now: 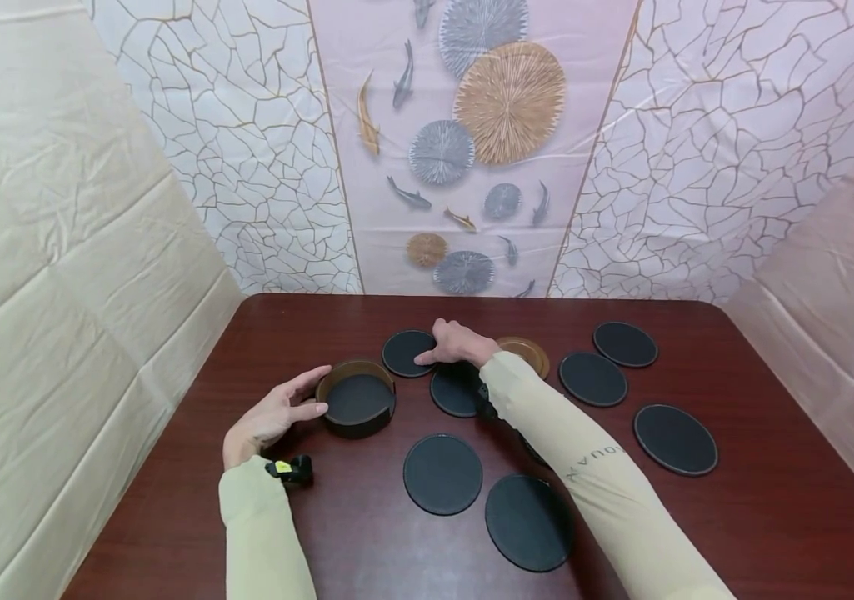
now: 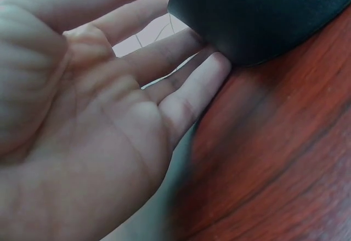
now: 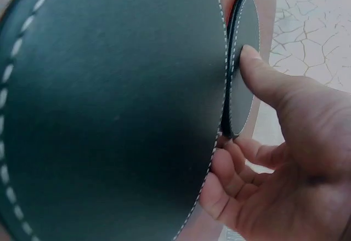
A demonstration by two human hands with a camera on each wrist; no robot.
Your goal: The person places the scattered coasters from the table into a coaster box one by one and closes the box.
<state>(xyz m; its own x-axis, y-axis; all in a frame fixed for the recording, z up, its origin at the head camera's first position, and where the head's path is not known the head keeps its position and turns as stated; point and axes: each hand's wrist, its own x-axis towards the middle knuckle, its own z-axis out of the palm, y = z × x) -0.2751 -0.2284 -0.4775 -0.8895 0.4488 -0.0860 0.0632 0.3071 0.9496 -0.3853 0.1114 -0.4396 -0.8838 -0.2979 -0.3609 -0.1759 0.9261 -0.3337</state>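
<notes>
A round coaster holder, black outside with a brown inner rim, has a dark disc at its bottom. My left hand rests at its left side, thumb and fingertips against the wall; in the left wrist view fairly straight fingers reach the dark wall. My right hand pinches a round black coaster at its right edge. In the right wrist view the thumb lies on that coaster's face and the fingers curl at its edge. A larger-looking white-stitched coaster fills the foreground there.
Below the right hand lies another black coaster. A brown disc sits partly behind the right sleeve. More coasters lie in front and to the right, such as the outermost coaster. Patterned cloth hangs behind the table.
</notes>
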